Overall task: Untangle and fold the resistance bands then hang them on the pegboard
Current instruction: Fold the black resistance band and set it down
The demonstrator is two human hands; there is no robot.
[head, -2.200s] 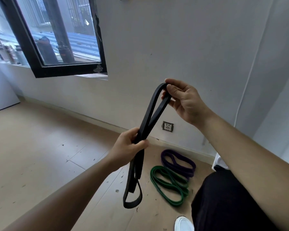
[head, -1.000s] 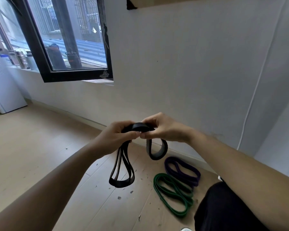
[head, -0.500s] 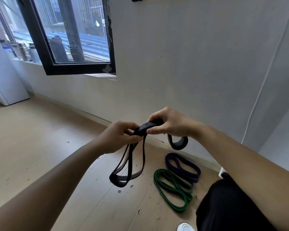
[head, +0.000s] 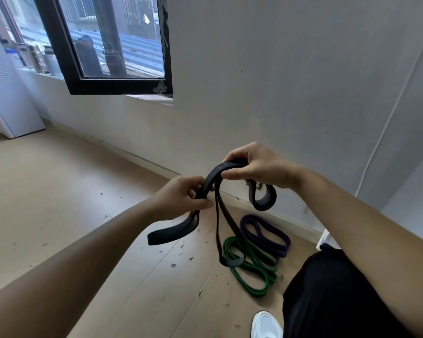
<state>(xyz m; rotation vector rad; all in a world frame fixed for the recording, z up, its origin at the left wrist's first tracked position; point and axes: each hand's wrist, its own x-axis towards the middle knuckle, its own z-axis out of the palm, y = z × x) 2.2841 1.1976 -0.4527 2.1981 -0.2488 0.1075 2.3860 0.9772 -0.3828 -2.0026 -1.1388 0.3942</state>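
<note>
At frame centre, the left hand [head: 181, 198] and right hand [head: 261, 170] pinch the flat black rubber resistance band [head: 216, 174], fingers clamped on its arch. Three uneven loops dangle; a slackened pinch could let the fold spring open above the green rubber band [head: 254, 265] lower right.

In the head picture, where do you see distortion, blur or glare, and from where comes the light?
Head view: wide-angle bending makes the window frame lean. Head view: soft daylight through that window, no hard shadows, no glare on the floor. Head view: the black band looks slightly smeared below the left hand; the green band looks sharper.
</note>
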